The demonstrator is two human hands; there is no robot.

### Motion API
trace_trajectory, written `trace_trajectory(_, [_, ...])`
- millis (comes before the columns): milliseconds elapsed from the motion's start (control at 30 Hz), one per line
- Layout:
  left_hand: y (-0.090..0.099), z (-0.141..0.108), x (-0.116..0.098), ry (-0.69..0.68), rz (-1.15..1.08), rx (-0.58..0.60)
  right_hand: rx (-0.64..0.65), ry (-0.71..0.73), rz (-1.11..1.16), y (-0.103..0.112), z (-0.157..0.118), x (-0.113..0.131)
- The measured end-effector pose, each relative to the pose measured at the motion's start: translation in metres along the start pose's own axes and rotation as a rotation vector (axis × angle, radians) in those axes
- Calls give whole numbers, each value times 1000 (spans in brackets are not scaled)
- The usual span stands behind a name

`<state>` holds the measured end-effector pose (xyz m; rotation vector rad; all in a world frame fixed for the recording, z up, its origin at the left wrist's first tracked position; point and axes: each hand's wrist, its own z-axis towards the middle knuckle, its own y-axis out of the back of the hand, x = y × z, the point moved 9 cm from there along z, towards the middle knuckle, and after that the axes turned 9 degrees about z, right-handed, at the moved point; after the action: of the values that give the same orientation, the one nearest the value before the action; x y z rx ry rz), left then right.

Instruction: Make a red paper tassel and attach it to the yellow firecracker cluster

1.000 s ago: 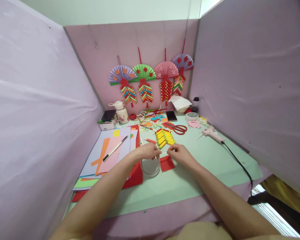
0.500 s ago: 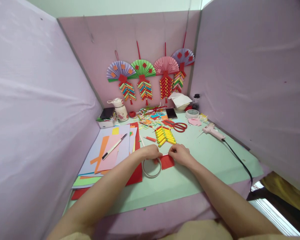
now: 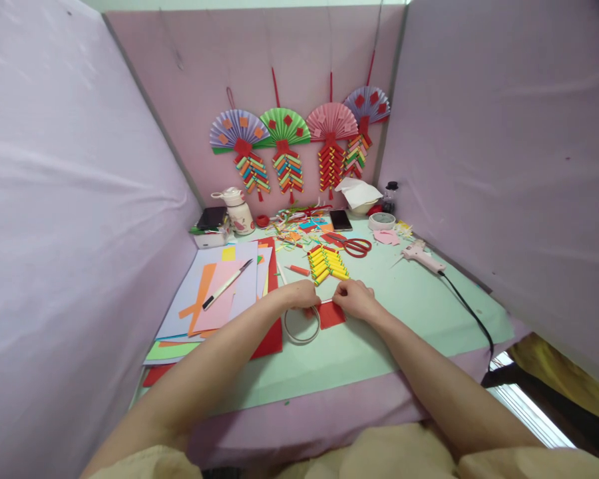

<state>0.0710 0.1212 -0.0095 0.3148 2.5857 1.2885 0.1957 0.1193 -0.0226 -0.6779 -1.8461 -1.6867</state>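
A small piece of red paper (image 3: 332,316) lies flat on the table between my hands, with a narrow white strip (image 3: 326,301) along its far edge. My left hand (image 3: 300,294) is closed at the paper's left end, fingers bent down, and a ring-shaped tape roll (image 3: 302,340) rests against it. At the right end of the strip, my right hand (image 3: 358,298) pinches with thumb and finger together. Just beyond both hands sits a row of rolled yellow paper tubes (image 3: 328,266) with green bands. A red paper tube (image 3: 298,270) lies left of them.
Red scissors (image 3: 357,247), a phone (image 3: 340,220) and paper scraps (image 3: 294,233) lie farther back. Stacked coloured paper with a pen (image 3: 228,284) is at left. A glue gun (image 3: 422,257) with its black cord lies right. Paper fan ornaments (image 3: 285,128) hang behind.
The camera has tilted slightly downward, so everything sits a little higher in view. Both hands stay at the red paper's far edge with almost no visible movement.
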Motion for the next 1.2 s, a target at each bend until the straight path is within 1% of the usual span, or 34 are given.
trace_trajectory(433, [-2,6,-1,-3,3,15,16,-35,-59,-3,3,1])
trace_trajectory(600, [-6,11,0,-7,-4,26,55,-23,-122,-5,8,5])
trace_trajectory(767, [-6,9,-1,-1,-8,32,93,-6,-169,-4,14,7])
trace_trajectory(900, [-4,5,-3,7,-3,27,76,8,-163,-1,13,3])
trace_trajectory(1000, [-3,5,-3,10,-2,26,22,14,-138,4,6,-3])
trace_trajectory(1067, [-4,6,-2,14,-8,30,-71,82,-72,13,-2,-2])
trace_trajectory(1100, [-4,7,-2,16,-13,32,-127,161,-24,18,-7,1])
trace_trajectory(1167, [-5,7,-2,20,-18,38,-197,388,59,27,-20,14])
trace_trajectory(1200, [-5,7,-2,21,-18,41,-195,506,71,27,-27,22])
